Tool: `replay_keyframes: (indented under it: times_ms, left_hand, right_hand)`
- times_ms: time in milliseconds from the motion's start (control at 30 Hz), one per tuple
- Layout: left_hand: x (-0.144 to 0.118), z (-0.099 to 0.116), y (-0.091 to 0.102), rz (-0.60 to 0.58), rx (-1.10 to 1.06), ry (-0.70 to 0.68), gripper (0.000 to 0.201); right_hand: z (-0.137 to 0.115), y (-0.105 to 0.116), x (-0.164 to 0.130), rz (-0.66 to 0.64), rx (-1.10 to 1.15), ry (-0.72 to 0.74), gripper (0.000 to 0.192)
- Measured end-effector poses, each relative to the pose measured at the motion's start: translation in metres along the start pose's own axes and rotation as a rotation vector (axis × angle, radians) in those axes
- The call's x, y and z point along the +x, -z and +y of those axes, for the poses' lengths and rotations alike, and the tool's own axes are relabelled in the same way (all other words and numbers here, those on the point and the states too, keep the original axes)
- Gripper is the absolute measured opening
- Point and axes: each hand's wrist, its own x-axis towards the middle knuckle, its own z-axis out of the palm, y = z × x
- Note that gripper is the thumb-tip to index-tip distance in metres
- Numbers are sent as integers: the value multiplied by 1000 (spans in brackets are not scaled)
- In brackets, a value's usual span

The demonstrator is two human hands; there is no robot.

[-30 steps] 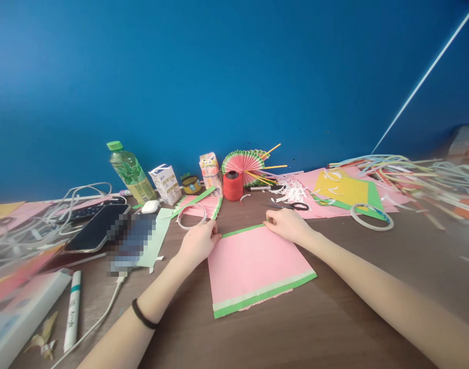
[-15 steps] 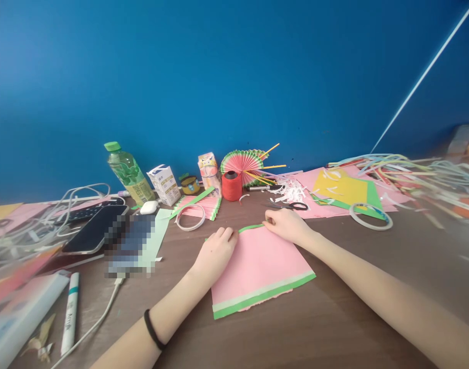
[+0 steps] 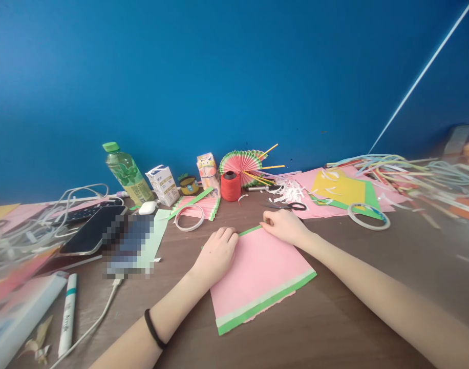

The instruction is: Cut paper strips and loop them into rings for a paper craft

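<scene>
A pink sheet of paper (image 3: 259,271) lies on the desk before me, with pale green and green bands along its near edge and a green strip at its far edge. My left hand (image 3: 219,251) rests over its far left corner, fingers curled together at the edge. At the far right corner, my right hand (image 3: 282,225) pinches the green edge between thumb and fingers. The fingertips of both hands are partly hidden. A torn pink edge peeks out beneath the near green band.
Behind the hands stand a red thread spool (image 3: 230,186), a pleated watermelon fan (image 3: 240,166) and scissors (image 3: 296,206). Tape rolls (image 3: 189,218) lie about. A green bottle (image 3: 129,174), phone (image 3: 94,230), cable and marker (image 3: 68,315) are at left; coloured paper (image 3: 340,188) lies right.
The pink sheet's near edge has swung slightly toward me and tilts a little more. My right hand has shifted slightly left, still pinching the far edge; the left hand is nearly where it was.
</scene>
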Motion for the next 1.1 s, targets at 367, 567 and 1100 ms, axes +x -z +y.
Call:
replay_keyframes:
  times_ms: [367,567,1100]
  left_hand:
    - [0,-6,-4,-130,-214,-57,54]
    - [0,-5,-2,-129,-200,-56,55]
    - [0,-5,-3,-151,-192,-43,56]
  right_hand:
    - [-3,4,-1,-17,-50,-4,16]
    - [-5,6,-1,-20,-73,-3,16]
    - [-7,7,-1,-37,-101,-25,16]
